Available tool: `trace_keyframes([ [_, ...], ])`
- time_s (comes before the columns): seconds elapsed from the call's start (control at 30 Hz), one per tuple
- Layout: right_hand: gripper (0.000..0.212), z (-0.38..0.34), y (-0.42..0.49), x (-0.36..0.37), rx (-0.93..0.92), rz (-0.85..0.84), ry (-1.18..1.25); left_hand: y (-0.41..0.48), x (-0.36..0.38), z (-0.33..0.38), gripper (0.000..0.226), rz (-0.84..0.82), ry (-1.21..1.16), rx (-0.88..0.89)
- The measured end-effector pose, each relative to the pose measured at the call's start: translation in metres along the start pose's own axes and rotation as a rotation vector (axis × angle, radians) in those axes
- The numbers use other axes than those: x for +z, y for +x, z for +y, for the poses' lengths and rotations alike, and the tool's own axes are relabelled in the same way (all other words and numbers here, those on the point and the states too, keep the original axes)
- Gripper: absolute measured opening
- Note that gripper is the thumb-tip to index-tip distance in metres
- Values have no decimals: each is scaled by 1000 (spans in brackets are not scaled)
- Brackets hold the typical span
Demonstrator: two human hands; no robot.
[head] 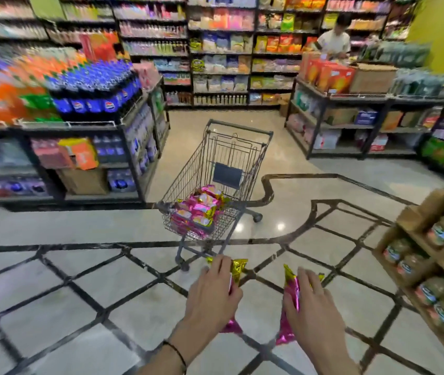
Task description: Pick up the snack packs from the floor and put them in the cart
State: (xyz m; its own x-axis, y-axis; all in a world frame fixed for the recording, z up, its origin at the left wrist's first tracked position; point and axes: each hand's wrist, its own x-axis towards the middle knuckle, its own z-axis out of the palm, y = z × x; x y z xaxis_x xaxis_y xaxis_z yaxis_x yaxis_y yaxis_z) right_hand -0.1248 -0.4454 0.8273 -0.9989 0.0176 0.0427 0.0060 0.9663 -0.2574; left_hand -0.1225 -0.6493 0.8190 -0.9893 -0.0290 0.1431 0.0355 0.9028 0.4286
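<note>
A wire shopping cart [253, 147] stands on the tiled floor ahead of me, with several pink and gold snack packs [201, 209] piled in its near end. My left hand [212, 290] grips one pink and gold snack pack [238, 267] just below the cart's front wheel. My right hand [310, 301] grips another pink and gold pack [291, 285] beside it. Both packs are largely covered by my hands, with their ends sticking out above and below.
Shelving with soda bottles [93, 85] stands on the left. A rack of boxed goods [350, 104] is at the back right, where a person [334, 39] stands. Cardboard trays of jars [437, 266] jut in at the near right. Open floor surrounds the cart.
</note>
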Motion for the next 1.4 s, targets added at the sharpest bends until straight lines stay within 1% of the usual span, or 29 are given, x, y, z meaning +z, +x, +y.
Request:
trace_keyframes([
  [0.13, 59, -57, 69, 16, -65, -37, 21, 58, -15, -50, 42, 39, 32, -73],
  [0.27, 58, -78, 126, 30, -101, -77, 34, 115, -11, -73, 38, 37, 38, -148],
  [0.53, 54, -54, 275, 71, -216, -145, -9, 256, 37, -76, 38, 72, 53, -268],
  [0.63, 53, -39, 337, 80, -255, -173, 3, 310, 52, -69, 46, 61, 79, -337],
  [0.73, 51, -34, 397, 84, -337, -192, -23, 363, 62, -64, 46, 63, 83, -395],
  [0.8, 51, -35, 436, 85, -389, -189, -39, 395, 66, -65, 46, 62, 95, -446],
  [0.93, 40, -47, 503, 95, -498, -159, 10, 441, 77, -71, 43, 54, 109, -523],
  [1.0, 41, -59, 536, 99, -542, -163, 39, 463, 81, -81, 46, 49, 113, -575],
  [1.13, 50, -78, 598, 123, -603, -317, 78, 511, 96, -112, 49, 33, 125, -659],
  [1.27, 47, -103, 658, 147, -626, -338, 55, 563, 121, -153, 46, 64, 88, -722],
  [1.4, 54, -128, 717, 170, -644, -411, -10, 615, 145, -186, 47, 12, 54, -801],
])
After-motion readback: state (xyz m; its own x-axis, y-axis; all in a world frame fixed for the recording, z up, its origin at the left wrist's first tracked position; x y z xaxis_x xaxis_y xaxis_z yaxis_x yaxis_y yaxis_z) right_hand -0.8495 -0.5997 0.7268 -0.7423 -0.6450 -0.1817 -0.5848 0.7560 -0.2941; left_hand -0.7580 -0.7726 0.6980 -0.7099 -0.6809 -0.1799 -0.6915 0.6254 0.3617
